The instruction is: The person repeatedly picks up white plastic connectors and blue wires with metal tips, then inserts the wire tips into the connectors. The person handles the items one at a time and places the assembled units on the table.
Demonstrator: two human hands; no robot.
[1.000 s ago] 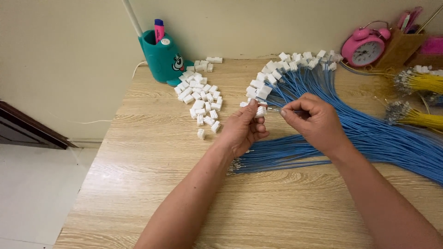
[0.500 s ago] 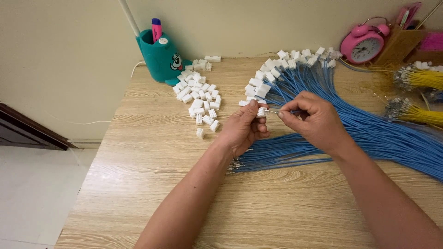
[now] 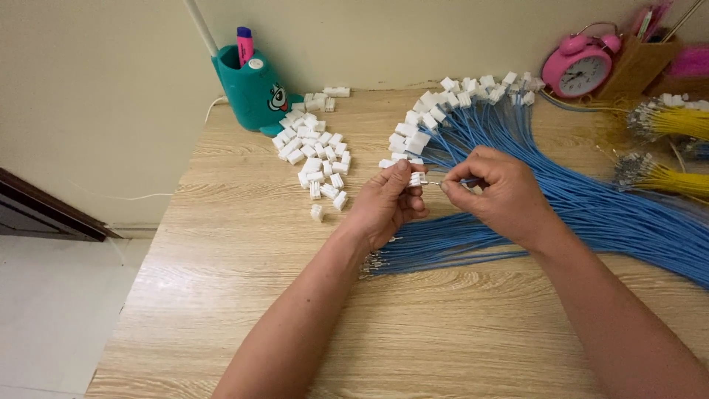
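My left hand pinches a small white plastic connector between thumb and fingers. My right hand pinches the metal tip of a blue wire just to the right of that connector, nearly touching it. Both hands hover above a big bundle of blue wires lying across the wooden table. A pile of loose white connectors lies to the left of my hands. Blue wires fitted with white connectors fan out behind my hands.
A teal pen holder with a pink marker stands at the back left. A pink alarm clock and a cardboard box stand at the back right. Yellow wire bundles lie at the right edge. The table's left edge drops to a white floor.
My right hand has kept the wire tip close to the connector in my left hand; both hands have stayed almost in place.
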